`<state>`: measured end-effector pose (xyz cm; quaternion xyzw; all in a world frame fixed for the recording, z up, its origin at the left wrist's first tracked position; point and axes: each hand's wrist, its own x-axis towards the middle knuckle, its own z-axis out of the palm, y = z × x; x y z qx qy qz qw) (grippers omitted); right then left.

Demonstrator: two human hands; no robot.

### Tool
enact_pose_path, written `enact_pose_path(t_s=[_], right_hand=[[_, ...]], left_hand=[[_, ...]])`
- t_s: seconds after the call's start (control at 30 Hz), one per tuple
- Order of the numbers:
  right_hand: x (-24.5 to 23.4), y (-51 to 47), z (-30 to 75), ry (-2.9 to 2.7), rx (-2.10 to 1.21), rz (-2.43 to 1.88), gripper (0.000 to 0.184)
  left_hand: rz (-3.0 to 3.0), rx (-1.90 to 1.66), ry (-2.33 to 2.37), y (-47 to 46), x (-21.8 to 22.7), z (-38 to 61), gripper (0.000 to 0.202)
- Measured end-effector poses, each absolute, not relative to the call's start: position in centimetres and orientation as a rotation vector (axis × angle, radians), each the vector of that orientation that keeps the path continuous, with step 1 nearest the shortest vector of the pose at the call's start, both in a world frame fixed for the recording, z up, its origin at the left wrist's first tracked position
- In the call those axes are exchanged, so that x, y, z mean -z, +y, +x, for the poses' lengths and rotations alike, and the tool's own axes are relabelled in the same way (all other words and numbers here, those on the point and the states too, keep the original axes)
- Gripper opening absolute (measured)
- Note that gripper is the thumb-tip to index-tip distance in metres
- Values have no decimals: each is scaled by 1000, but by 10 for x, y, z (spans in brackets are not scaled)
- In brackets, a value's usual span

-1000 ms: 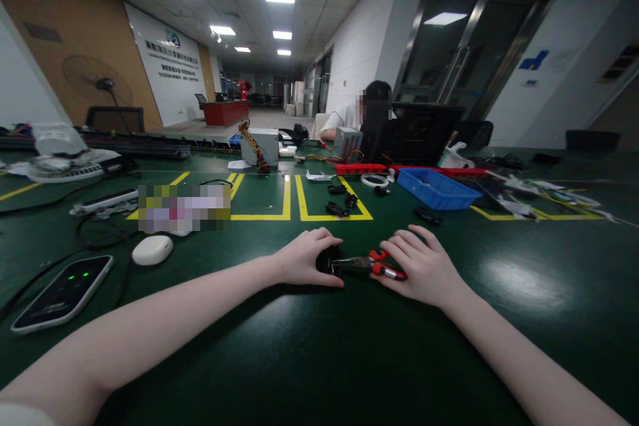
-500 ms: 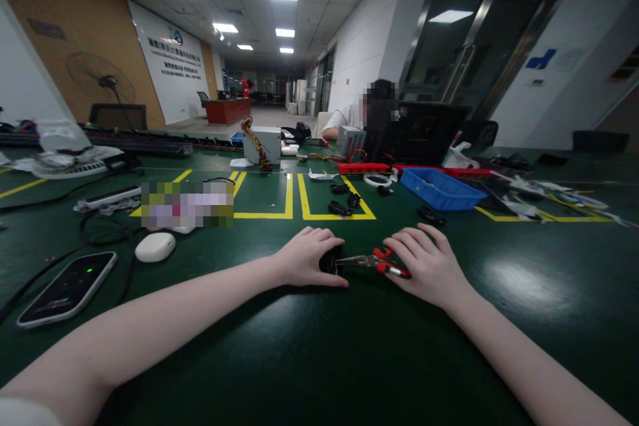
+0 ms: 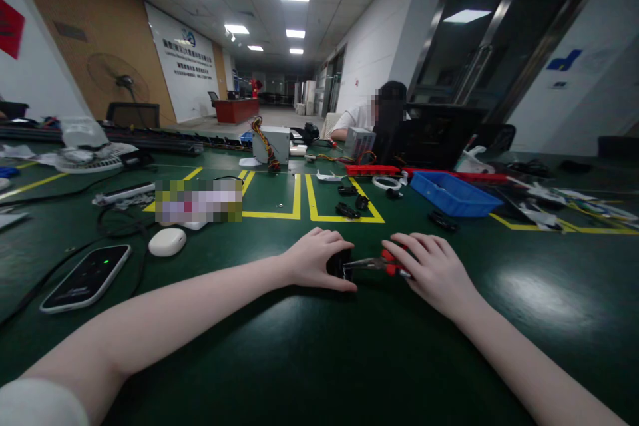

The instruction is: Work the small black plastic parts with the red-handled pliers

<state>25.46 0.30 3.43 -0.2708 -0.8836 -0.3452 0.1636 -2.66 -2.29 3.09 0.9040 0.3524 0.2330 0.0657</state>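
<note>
My left hand [image 3: 315, 258] rests on the green table [image 3: 319, 346] with its fingers curled round a small black part [image 3: 338, 263]. My right hand [image 3: 432, 269] lies over the red handles of a pair of pliers [image 3: 375, 264]. The metal jaws of the pliers point left and meet the black part. Both forearms lie across the table toward the middle.
A white case [image 3: 167, 241] and a phone-like device with a green light [image 3: 86, 277] lie at the left among black cables. Small black parts [image 3: 348, 211] sit inside yellow floor-tape squares. A blue tray [image 3: 452, 193] stands at the right. A person sits behind a black monitor [image 3: 434, 141].
My hands and the pliers have stayed together on the table. The head view has shifted slightly, so everything sits a bit further right and lower. My right hand now covers more of the red handles.
</note>
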Motion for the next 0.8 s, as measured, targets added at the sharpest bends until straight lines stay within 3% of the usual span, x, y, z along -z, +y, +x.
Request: enact_pose_path(t_s=[0.17,0.37,0.8], right_hand=[[-36,4,255,-2527,1029,-766,53],[-31,9,260,-2538,860,-661,40],[-25,19,269,-2535,745,-644,39]], left_hand=[[2739,-690,1018,-23,-33,-28,74],[2673,-675,1026,-22,-34,-29,60],[2652,-749,967,-20,-35,-31,81]])
